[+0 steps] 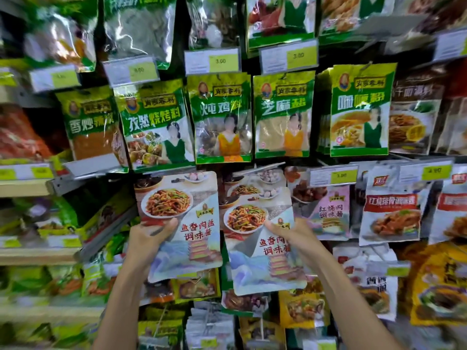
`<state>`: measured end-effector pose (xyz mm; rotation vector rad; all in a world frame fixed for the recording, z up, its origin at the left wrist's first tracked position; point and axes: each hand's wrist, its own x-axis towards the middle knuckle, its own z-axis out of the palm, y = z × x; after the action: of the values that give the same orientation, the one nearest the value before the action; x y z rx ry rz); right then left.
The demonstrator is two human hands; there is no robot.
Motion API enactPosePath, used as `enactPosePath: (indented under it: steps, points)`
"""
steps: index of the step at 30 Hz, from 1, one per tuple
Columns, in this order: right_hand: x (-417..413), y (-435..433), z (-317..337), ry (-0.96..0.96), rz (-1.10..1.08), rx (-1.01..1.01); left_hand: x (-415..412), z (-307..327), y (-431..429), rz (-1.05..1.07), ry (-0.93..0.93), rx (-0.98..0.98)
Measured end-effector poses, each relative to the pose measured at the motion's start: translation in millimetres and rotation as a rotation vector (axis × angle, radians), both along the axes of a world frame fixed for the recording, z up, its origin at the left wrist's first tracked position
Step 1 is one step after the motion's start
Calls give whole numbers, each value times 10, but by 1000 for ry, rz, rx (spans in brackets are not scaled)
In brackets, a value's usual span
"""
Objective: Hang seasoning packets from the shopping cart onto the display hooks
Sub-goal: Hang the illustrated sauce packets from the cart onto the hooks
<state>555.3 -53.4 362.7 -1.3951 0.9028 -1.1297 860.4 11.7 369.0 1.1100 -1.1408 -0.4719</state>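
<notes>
My left hand (147, 236) grips a seasoning packet (182, 223) by its left edge; the packet shows a plate of shredded pork with red lettering. My right hand (290, 233) holds a second identical packet (262, 248) by its right side, slightly lower and to the right. Behind the right packet, more of the same packets (249, 183) hang on a display hook (262, 166) that juts out above them. Both held packets are upright, in front of the display wall. The shopping cart is out of view.
Green seasoning packets (222, 117) hang in a row above, with price tags (212, 60) over them. Pink and white sauce packets (390, 213) hang to the right. Shelves with bagged goods (38, 223) stand on the left. More packets (300, 306) hang below.
</notes>
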Motion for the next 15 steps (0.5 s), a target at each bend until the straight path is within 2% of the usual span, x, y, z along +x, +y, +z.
enactPosePath:
  steps: [4,8,15]
  points:
    - [90,-66,-9,9,8,-1,86,-32,28,27,-4,25]
    - [95,-133,18,-77,-66,5,83,-32,26,25,-22,35]
    - [142,-247,177,-83,-169,60,56,-125,-14,-10,64,88]
